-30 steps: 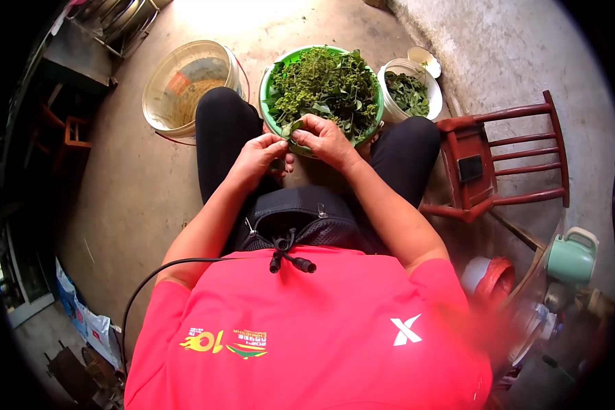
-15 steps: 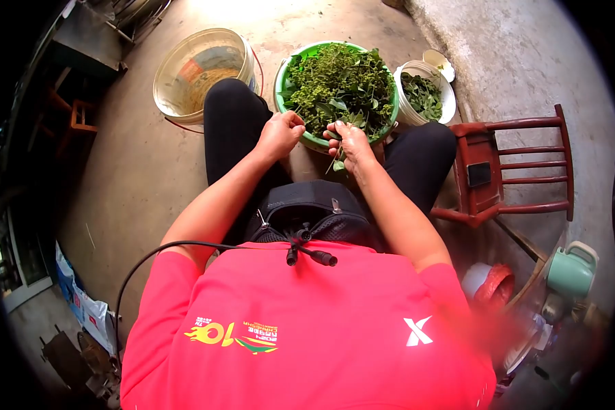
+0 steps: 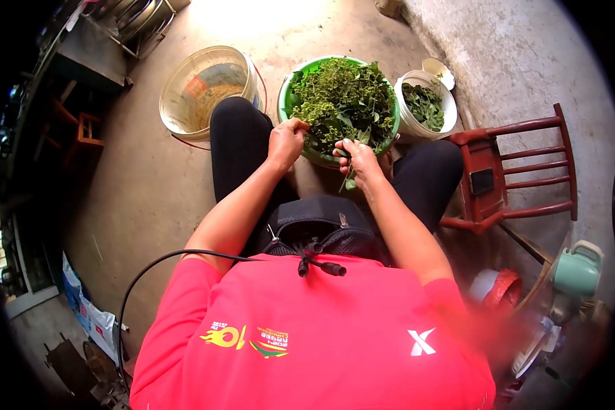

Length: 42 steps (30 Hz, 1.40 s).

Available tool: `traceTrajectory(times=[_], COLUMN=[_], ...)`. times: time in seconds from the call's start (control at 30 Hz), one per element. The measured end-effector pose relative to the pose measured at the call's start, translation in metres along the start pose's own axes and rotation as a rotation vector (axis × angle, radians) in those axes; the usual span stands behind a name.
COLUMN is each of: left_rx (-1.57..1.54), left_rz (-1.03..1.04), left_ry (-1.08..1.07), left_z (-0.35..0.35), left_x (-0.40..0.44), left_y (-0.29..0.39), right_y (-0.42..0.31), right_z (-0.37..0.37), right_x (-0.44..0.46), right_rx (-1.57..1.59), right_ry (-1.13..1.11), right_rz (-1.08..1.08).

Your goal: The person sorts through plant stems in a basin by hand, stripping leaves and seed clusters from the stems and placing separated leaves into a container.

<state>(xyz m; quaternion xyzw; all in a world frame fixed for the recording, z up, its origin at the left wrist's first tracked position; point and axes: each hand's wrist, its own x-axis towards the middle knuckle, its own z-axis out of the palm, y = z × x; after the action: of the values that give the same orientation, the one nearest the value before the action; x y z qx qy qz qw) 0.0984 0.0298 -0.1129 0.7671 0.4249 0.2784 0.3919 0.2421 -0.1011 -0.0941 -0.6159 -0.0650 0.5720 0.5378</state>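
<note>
Between the knees [image 3: 238, 126], the green tub [image 3: 284, 102] keeps its leafy heap [image 3: 342, 96] seemingly in easy reach — right hand [image 3: 363, 164] curled round a sprig [image 3: 350, 183] beside it, left hand [image 3: 285, 145] with fingers drawn together at its edge, any hold hidden.

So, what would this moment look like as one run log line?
left hand: at green basin, grip unclear | right hand: holding leafy sprig | basin: heaped with greens | white bucket: leaves inside
</note>
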Motion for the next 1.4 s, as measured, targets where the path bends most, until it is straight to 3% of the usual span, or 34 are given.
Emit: traceTrajectory(times=[0.07,0.17,0.2,0.27,0.4,0.5,0.53,0.6,0.77,0.93,1.0,1.13,1.3,1.4], left_rx=[-0.035,-0.295,-0.417,-0.479,-0.592,-0.717,-0.708,-0.733,-0.727,-0.696,-0.727,-0.813,-0.865,-0.860], left_rz=[0.007,-0.097,-0.229,-0.241,-0.227,-0.231,-0.228,-0.196,-0.114,-0.203,-0.217,-0.206,-0.176,-0.211], left_ry=[0.011,0.069,0.037,0.019,0.019,-0.003,-0.013,-0.024,-0.034,-0.009,-0.012,-0.027,-0.143,-0.160], left_z=[-0.001,-0.004,-0.011,-0.011,-0.008,-0.008,-0.009,-0.012,-0.020,-0.021,-0.018,-0.014,-0.010,-0.011], left_x=[0.001,0.008,0.009,0.016,0.016,0.018,0.020,0.025,0.044,0.047,0.045,0.041,0.039,0.040], left_y=[0.002,0.006,0.020,0.015,0.014,0.021,0.024,0.033,0.044,0.033,0.031,0.033,0.038,0.038], right_y=[-0.002,0.000,-0.003,-0.008,-0.010,-0.019,-0.021,-0.028,-0.035,-0.032,-0.034,-0.043,-0.036,-0.038], right_z=[0.000,-0.001,0.000,0.007,0.013,0.021,0.023,0.028,0.029,0.033,0.033,0.039,0.038,0.033], right_x=[-0.001,0.000,0.000,-0.001,0.004,0.016,0.021,0.029,0.029,0.030,0.024,0.013,0.026,0.033], right_rx=[0.003,0.009,0.004,-0.007,-0.060,-0.446,-0.434,-0.599,-0.498,-0.262,-0.405,-0.697,-1.069,-1.019], right_ry=[-0.007,-0.028,-0.043,-0.020,0.006,0.068,0.075,0.110,0.171,0.202,0.233,0.300,0.388,0.459], right_rz=[-0.023,-0.062,-0.075,-0.092,-0.332,-0.763,-0.764,-0.974,-0.883,-0.854,-1.053,-1.139,-0.941,-0.972])
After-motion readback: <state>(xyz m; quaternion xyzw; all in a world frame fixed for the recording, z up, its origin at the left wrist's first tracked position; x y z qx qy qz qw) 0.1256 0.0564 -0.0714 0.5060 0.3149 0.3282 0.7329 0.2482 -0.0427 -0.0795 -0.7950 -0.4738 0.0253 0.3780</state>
